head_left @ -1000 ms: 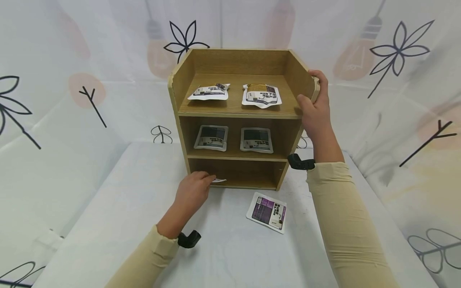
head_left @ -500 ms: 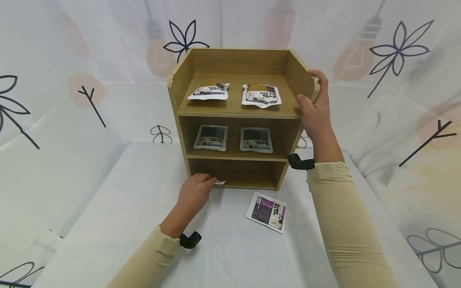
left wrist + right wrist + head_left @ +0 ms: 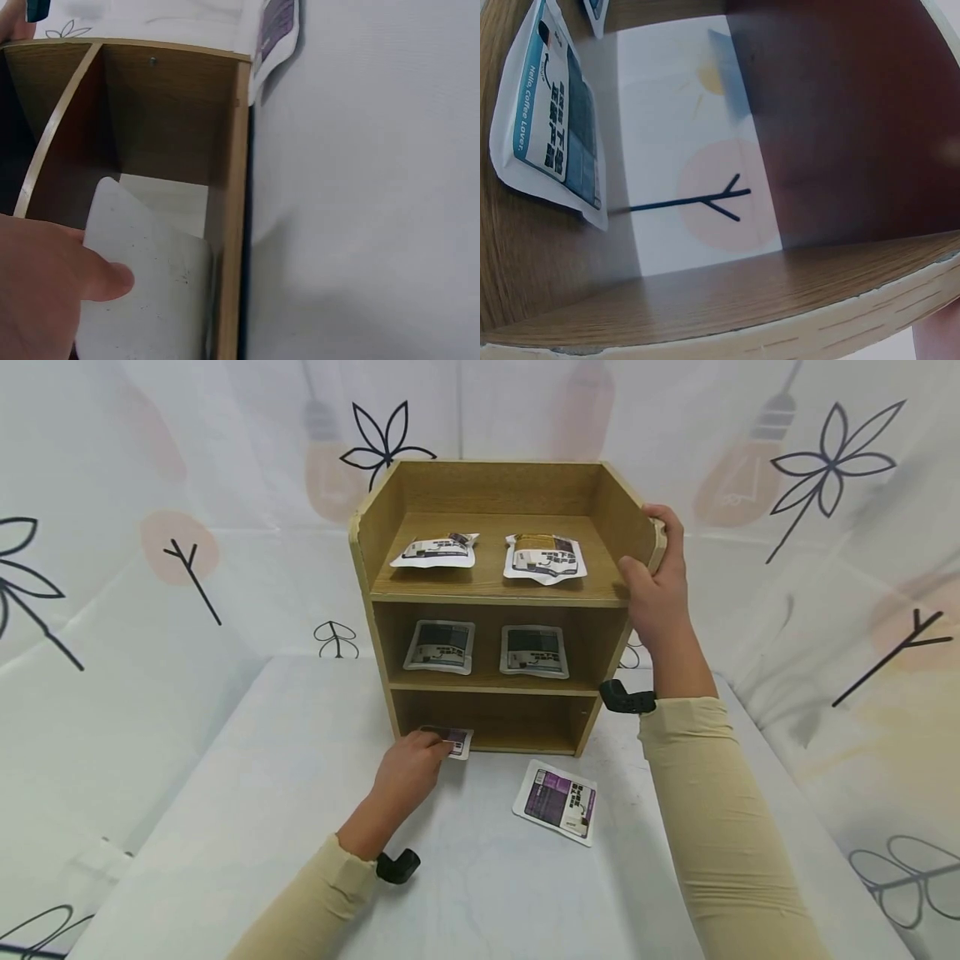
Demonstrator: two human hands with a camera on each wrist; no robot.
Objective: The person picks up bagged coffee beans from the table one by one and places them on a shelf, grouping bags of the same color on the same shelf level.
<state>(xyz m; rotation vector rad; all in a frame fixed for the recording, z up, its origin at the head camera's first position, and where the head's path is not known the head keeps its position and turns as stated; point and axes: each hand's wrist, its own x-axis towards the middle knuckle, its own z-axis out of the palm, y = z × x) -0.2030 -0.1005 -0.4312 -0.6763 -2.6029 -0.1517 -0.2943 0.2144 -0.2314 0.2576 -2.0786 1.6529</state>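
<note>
A small wooden shelf unit (image 3: 498,492) with three levels stands at the far end of the table. At the front left of its bottom level, my left hand (image 3: 405,772) pinches a purple-labelled coffee pouch (image 3: 461,746). The left wrist view shows the thumb (image 3: 112,279) on the pouch's plain white back (image 3: 150,247); the other fingers are mostly out of sight. My right hand (image 3: 662,589) grips the top of the unit's right side panel. Another purple-labelled pouch (image 3: 557,803) lies flat on the table, in front of the unit's right half.
Two pouches, a left one (image 3: 437,552) and a right one (image 3: 545,560), lie on the top level. Two dark-labelled pouches, left (image 3: 441,647) and right (image 3: 534,652), are on the middle level. A patterned white curtain (image 3: 225,485) hangs behind.
The pouch in my left hand has come towards me, past the bottom level's front edge, and more of its purple label shows. The left hand has dropped slightly; the right hand stays put.
</note>
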